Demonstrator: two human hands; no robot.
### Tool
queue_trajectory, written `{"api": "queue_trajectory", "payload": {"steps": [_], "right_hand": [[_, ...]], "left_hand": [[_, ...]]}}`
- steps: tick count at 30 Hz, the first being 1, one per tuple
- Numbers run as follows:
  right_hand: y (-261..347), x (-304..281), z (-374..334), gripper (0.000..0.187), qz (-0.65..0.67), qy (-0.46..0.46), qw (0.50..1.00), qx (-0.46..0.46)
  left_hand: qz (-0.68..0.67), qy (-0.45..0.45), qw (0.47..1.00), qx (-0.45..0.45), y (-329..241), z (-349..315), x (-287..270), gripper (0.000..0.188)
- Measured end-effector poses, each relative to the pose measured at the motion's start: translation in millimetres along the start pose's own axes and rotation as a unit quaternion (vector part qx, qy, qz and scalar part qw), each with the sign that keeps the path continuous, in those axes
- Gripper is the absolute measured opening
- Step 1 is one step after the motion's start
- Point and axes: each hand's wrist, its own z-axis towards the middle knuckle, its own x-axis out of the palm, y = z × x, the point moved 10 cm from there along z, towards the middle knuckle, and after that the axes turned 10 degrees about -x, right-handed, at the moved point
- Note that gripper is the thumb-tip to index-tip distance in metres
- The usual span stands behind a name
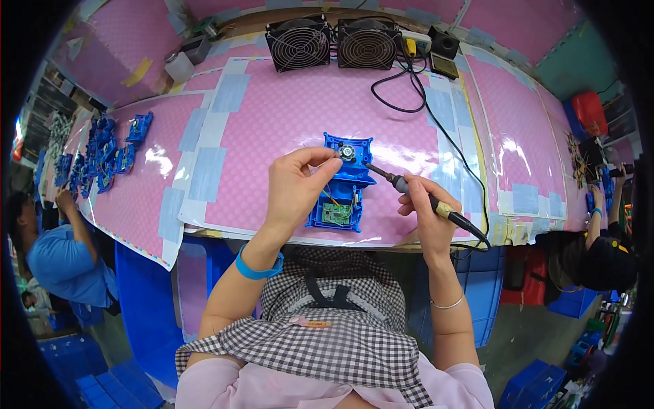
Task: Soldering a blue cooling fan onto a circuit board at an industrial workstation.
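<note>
A blue plastic housing (328,178) lies opened out in two halves on the pink work mat in front of me. Its far half carries a small round speaker (347,153); a green circuit board (336,213) sits in the near half, with thin coloured wires between them. Over the left side of the far half, my left hand (298,184) pinches thumb and forefinger together; what they hold is too small to make out. My right hand (430,210) grips a soldering iron (402,184) like a pen, its tip at the right edge of the far half, close to the speaker.
Two black fans (300,45) stand at the back. The iron's black cable (458,144) loops along the right toward a power strip. Many blue housings (102,153) are heaped at the left, where a person in blue (68,255) works. Another person (599,245) is at the right.
</note>
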Motion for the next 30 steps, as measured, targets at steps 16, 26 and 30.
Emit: {"api": "queue_trajectory", "payload": {"steps": [16, 26, 30], "right_hand": [[1, 0, -1, 0.019, 0.004, 0.006, 1.000, 0.000], [3, -1, -3, 0.019, 0.014, 0.004, 1.000, 0.000], [5, -3, -4, 0.019, 0.015, 0.002, 1.000, -0.006]], "left_hand": [[0.278, 0.065, 0.948, 0.142, -18, -1, 33, 0.014], [0.297, 0.065, 0.942, 0.142, -17, 0, 39, 0.014], [0.301, 0.062, 0.942, 0.134, -15, 1, 39, 0.014]]}}
